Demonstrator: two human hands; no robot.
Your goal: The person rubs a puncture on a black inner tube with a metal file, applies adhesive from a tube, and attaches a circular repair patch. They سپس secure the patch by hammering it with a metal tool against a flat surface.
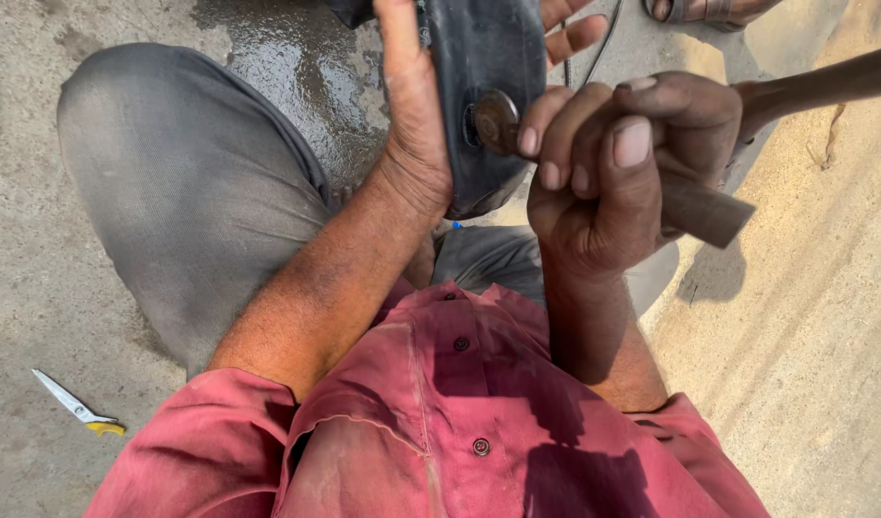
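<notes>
Head view, looking straight down: a person in a red buttoned shirt (440, 422) crouches over bare concrete ground (815, 336), part of it wet and dark near the top of the frame, with one knee in grey trousers (181, 182) raised at left. Between the knees the left hand (412, 115) is wrapped around a black rubber piece (484, 86) (it looks like a section of tyre tube, though its upper end runs out of frame); the thumb and palm lie along its near edge and the fingers curl around the far side, tips showing past it. A round, rusty metal disc (495, 122) sits on the face of the rubber, close to its lower end. The right hand (613, 163) is closed in a fist around a brown cylindrical handle (704, 211), whose butt end juts out to the right; the knuckles press up just beside the disc, and the tool's working end is hidden behind the fingers. A thin dark cable (604, 38) trails across the ground behind the hands. Far off at lower left lies a small pair of scissors with a yellow grip (76, 405), well apart from the work.
</notes>
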